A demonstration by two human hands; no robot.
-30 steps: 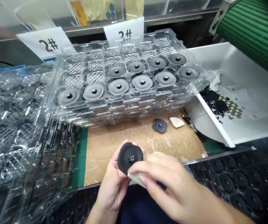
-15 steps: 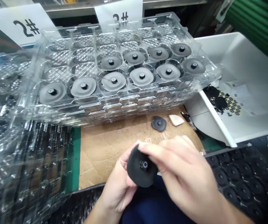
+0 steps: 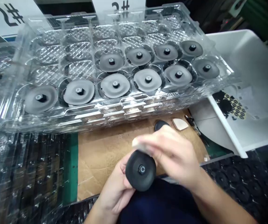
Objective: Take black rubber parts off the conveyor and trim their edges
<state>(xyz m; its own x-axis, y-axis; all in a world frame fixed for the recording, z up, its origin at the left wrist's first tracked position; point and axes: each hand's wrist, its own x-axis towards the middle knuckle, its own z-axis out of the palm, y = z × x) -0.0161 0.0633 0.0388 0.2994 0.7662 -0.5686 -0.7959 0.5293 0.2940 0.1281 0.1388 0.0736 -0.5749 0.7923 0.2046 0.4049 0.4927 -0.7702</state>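
Observation:
A black rounded disc [image 3: 140, 170] with a small stub at its centre is gripped at its left edge by my left hand [image 3: 117, 188]. Just above the disc's top edge, my right hand [image 3: 177, 152] is closed in a pinch. Something small and greyish shows at its fingertips, too blurred to name. Behind my right hand a second black disc [image 3: 160, 124] lies on the cardboard [image 3: 101, 155], partly covered by the hand. A pale wedge-shaped pad [image 3: 180, 124] sits beside that disc.
A stack of clear plastic trays [image 3: 134, 104] stands ahead, with several grey-black discs in the top one. At right is a white bin [image 3: 264, 109] holding a sheet of oval stickers [image 3: 237, 107]. A black tray of discs [image 3: 238, 177] lies at lower right. More clear trays [image 3: 26, 168] fill the left.
My right hand has moved up and back from the disc's face, now covering part of the disc on the cardboard. The held disc has turned slightly. The camera view has shifted.

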